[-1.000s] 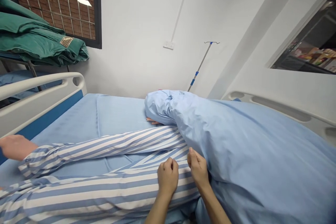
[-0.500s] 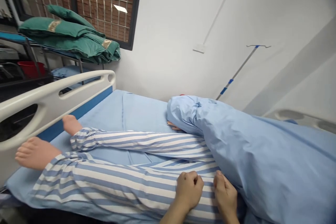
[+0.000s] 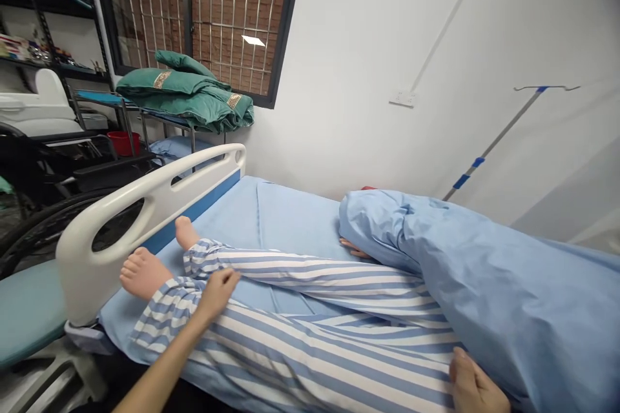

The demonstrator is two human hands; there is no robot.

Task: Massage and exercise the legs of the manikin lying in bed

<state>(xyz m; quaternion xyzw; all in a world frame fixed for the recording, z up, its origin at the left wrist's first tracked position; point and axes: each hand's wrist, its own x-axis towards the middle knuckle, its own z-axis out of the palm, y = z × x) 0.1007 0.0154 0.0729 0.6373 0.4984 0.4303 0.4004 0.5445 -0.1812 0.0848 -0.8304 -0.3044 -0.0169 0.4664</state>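
A manikin-like figure lies on the bed in blue-and-white striped trousers (image 3: pixel 310 348), both bare feet (image 3: pixel 145 274) showing at the footboard end. My left hand (image 3: pixel 219 292) is curled into a loose fist above or against the nearer trouser leg, around the shin; no object shows in it. Close to the hip, my right hand (image 3: pixel 477 387) has its fingers curled in beside the edge of a light blue quilt (image 3: pixel 465 264). Whatever its fingers hold, if anything, is hidden. The quilt covers the upper body, and part of the figure's hand (image 3: pixel 353 248) sticks out under it.
A cream footboard (image 3: pixel 159 200) closes the bed's left end, beyond which stands a wheelchair (image 3: pixel 58 174). Folded green bedding (image 3: pixel 188 93) lies on a rack under the barred window. An IV pole (image 3: pixel 494 142) rises by the wall behind the bed.
My left hand has moved left from the thigh down to the shin, away from my right hand. My right hand stays by the quilt edge. The view has turned left.
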